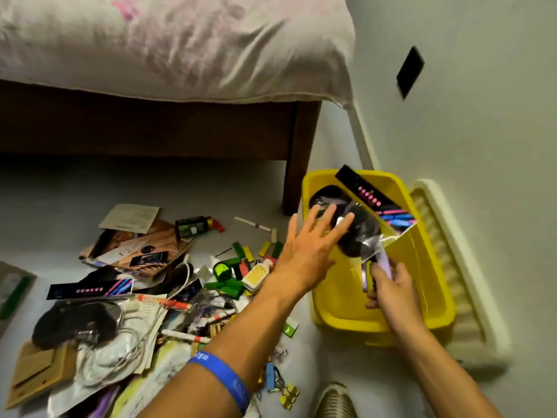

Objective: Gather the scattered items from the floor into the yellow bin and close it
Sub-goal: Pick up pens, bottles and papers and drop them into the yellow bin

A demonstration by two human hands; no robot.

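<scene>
Beside the bed leg the yellow bin stands open on the floor, the left hand spread flat over a clear bagged dark item inside, the right hand gripping what seems a lilac handle

Glossy plastic, matt paper, dark wood

Shiny yellow bin of smooth plastic; crinkly clear plastic bag; matt wooden bed frame; creased cloth bedsheet; rubbery blue wristband.

One yellow bin, two hands, one blue wristband, one bed
</scene>
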